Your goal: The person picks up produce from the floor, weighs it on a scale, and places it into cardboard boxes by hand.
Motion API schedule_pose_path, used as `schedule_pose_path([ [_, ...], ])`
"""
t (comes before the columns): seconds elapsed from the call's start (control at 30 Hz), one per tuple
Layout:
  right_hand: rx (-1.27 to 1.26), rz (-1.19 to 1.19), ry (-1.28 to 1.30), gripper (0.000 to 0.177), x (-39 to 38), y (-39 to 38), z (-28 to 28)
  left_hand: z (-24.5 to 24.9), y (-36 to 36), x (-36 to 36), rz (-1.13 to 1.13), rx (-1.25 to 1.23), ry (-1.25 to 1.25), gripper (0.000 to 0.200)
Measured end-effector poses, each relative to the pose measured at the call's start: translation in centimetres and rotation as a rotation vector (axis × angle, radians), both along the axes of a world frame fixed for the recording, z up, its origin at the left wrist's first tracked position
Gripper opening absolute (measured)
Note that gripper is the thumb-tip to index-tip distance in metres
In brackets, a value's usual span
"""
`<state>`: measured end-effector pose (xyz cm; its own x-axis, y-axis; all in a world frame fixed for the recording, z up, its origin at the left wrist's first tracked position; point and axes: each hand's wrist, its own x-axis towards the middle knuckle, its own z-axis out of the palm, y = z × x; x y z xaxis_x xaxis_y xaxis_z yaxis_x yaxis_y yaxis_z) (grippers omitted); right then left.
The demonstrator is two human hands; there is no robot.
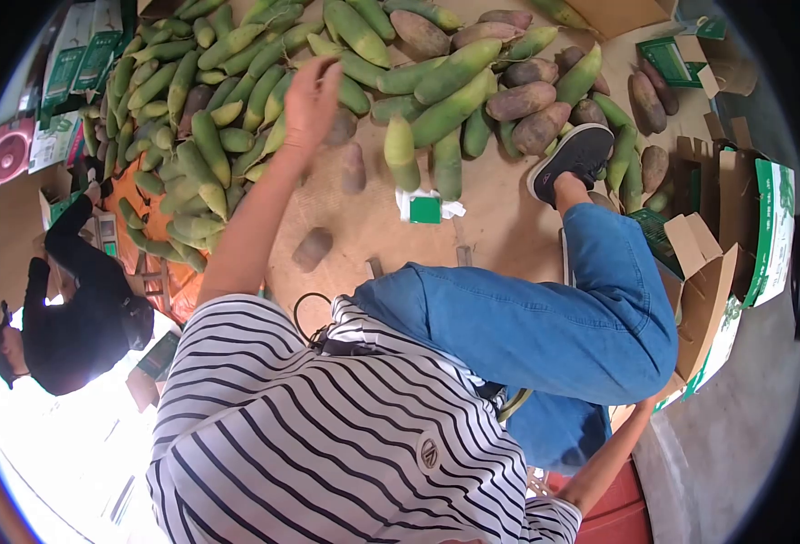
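My left hand [312, 102] is raised over the near edge of a large pile of green radishes [237, 86]. Its fingers are apart and nothing shows in them. Reddish-purple radishes [522, 100] lie among the green ones in the middle and right of the pile. Below my left hand, a few purple radishes [312, 249] rest loose on the cardboard. My right arm reaches down beside my bent knee, and my right hand [646, 406] is by an open carton [703, 317]; its fingers are hidden.
A green-and-white packet [425, 209] lies on the cardboard sheet [373, 236]. My shoe [574, 163] stands against the pile. Open green-and-white cartons [771, 231] line the right. At left, a person in black [78, 317] bends near a scale [108, 234] and orange sheeting [196, 295].
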<state>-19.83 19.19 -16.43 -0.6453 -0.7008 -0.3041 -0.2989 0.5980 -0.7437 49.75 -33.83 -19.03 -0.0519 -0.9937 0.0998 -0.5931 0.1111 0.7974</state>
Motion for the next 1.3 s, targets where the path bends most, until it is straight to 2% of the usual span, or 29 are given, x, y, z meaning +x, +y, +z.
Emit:
schedule_pose_path([
  [0.07, 0.014, -0.023, 0.019, 0.042, 1.5, -1.7, 0.9, -3.4, 0.3, 6.1, -0.004, 0.056, -0.243, 0.025],
  [0.13, 0.038, -0.025, 0.061, 0.042, 4.4, -4.5, 1.9, -9.1, 3.3, 12.6, -0.171, 0.308, -0.888, 0.026],
  [0.2, 0.054, -0.007, 0.123, 0.042, 8.8, -9.3, 2.0, -10.6, 6.8, 14.9, -0.24, 0.579, -1.149, 0.033],
  [0.3, 0.05, 0.077, 0.17, 0.041, 15.4, -17.7, 0.5, -15.6, 10.0, 18.3, -0.404, 0.476, -1.301, 0.037],
  [0.5, 0.071, 0.187, 0.222, 0.041, 24.1, -30.3, -5.2, -19.0, 9.5, 16.4, -0.445, 0.587, -1.408, 0.033],
  [0.6, 0.082, 0.19, 0.233, 0.04, 25.1, -32.8, -6.9, -18.2, 9.5, 15.9, -0.486, 0.571, -1.335, 0.035],
  [0.67, 0.087, 0.195, 0.232, 0.04, 25.4, -33.5, -7.5, -15.9, 9.2, 14.1, -0.469, 0.526, -1.001, 0.038],
  [0.73, 0.093, 0.199, 0.233, 0.04, 25.1, -33.8, -7.8, -14.4, 9.1, 10.6, -0.339, 0.309, -0.684, 0.042],
  [0.83, 0.098, 0.212, 0.242, 0.039, 24.6, -33.9, -7.8, -9.5, 6.5, 2.7, -0.164, 0.289, -0.249, 0.044],
  [0.9, 0.104, 0.223, 0.24, 0.039, 24.5, -33.8, -7.7, -7.6, 4.7, 0.6, -0.034, 0.28, 0.009, 0.046],
  [1.0, 0.11, 0.227, 0.238, 0.039, 23.8, -33.5, -7.5, -9.3, 2.9, 2.2, 0.128, 0.062, 0.134, 0.045],
  [1.03, 0.109, 0.225, 0.239, 0.039, 23.6, -33.3, -7.3, -9.2, 3.8, 3.9, 0.085, 0.053, -0.203, 0.045],
  [1.1, 0.104, 0.217, 0.24, 0.038, 23.3, -32.9, -6.9, -13.7, 6.6, 10.2, 0.051, 0.191, -0.69, 0.039],
  [1.13, 0.095, 0.21, 0.244, 0.038, 23.2, -32.9, -6.6, -12.0, 7.9, 11.9, -0.028, 0.383, -0.805, 0.041],
  [1.17, 0.088, 0.202, 0.249, 0.038, 23.1, -32.6, -6.1, -14.8, 8.7, 15.3, -0.121, 0.708, -1.146, 0.043],
  [1.2, 0.076, 0.193, 0.25, 0.038, 22.8, -32.0, -5.6, -15.2, 9.6, 17.0, -0.184, 0.98, -1.238, 0.04],
  [1.23, 0.062, 0.182, 0.257, 0.038, 22.3, -31.0, -4.6, -16.3, 11.8, 19.8, -0.265, 0.983, -1.331, 0.04],
  [1.3, 0.024, 0.147, 0.327, 0.038, 20.8, -28.3, -1.6, -15.4, 13.2, 21.0, -0.275, 0.9, -1.413, 0.045],
])
